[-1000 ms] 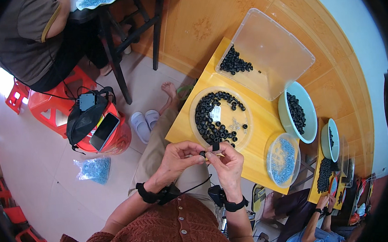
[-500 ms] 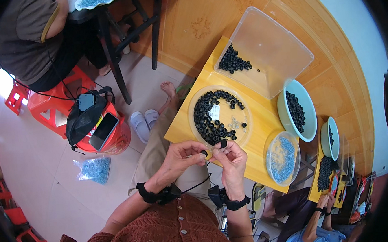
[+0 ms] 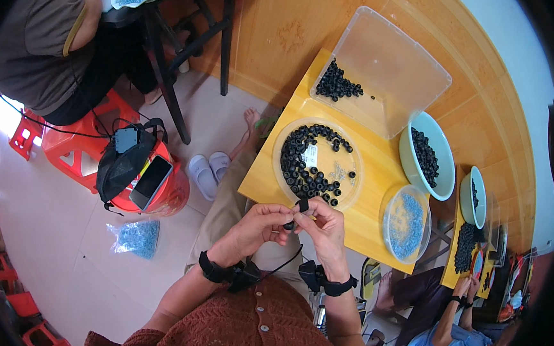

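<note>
A small black bead-like piece (image 3: 289,225) is pinched between the thumb and fingers of the left hand (image 3: 255,228), held in front of the person's lap near the table's edge. The right hand (image 3: 322,226) meets it there, fingers bent inward with the tips right beside the piece; whether they grip it or something tiny cannot be told. A black band (image 3: 303,204) wraps one right finger, and black straps (image 3: 338,287) circle both wrists. Just beyond the hands, a round clear tray (image 3: 356,190) lies on the yellow wooden table (image 3: 373,182); many similar black pieces (image 3: 289,166) crowd its left side and lower part, around a white label (image 3: 311,156) and a scatter of tiny pale bits (image 3: 337,172). Behind it stands a clear rectangular box (image 3: 388,69) with more black pieces gathered in one corner. To the right are a pale green bowl (image 3: 445,177) partly filled with black pieces and a round clear dish (image 3: 427,236) of light blue bits. Farther right, a co-worker's hands (image 3: 467,286) are at another table. On the left, a plastic bag of blue bits (image 3: 139,239) lies on the tiled floor (image 3: 104,275), near a red bucket (image 3: 167,205) topped by a dark phone (image 3: 151,183) and a black bag (image 3: 119,171); white slippers (image 3: 203,177) rest beside the bucket.
</note>
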The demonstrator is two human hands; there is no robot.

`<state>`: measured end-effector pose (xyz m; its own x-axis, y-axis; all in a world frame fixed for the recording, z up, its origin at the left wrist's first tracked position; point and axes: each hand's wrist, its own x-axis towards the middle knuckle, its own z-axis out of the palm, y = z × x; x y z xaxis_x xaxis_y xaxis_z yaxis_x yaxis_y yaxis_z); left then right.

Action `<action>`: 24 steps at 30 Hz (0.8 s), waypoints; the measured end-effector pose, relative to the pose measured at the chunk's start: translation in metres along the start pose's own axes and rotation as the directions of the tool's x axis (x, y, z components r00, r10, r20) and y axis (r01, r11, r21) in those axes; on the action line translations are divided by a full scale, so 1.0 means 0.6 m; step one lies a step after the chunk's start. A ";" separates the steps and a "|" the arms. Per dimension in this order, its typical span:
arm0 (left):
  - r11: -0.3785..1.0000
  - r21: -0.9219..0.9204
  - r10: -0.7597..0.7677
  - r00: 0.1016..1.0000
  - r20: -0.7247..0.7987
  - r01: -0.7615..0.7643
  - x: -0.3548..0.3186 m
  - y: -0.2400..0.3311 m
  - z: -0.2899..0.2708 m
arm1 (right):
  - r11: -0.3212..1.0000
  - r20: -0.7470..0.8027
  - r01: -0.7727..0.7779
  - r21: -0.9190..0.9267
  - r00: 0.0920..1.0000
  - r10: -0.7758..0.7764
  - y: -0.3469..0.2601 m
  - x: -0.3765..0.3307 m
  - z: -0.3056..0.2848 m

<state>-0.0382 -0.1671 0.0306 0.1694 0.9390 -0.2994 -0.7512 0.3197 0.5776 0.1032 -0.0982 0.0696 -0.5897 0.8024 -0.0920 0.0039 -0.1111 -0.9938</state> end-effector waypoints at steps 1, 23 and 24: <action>0.999 -0.037 -0.033 0.999 0.005 0.033 0.001 0.000 -0.002 | 1.000 0.004 -0.001 0.004 1.000 0.001 0.001 0.000 0.001; 0.993 0.085 -0.088 0.996 0.029 0.085 -0.007 0.006 -0.014 | 0.943 0.220 0.173 -0.283 0.969 -0.112 -0.001 0.000 -0.029; 0.993 0.073 -0.091 0.996 0.020 0.089 -0.006 0.006 -0.014 | 0.911 0.222 0.209 -0.355 0.966 -0.135 -0.002 -0.001 -0.029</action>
<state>-0.0469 -0.1706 0.0274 0.2500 0.9084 -0.3352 -0.6842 0.4107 0.6026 0.1173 -0.0883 0.0699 -0.7496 0.6593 0.0589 0.1671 0.2746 -0.9469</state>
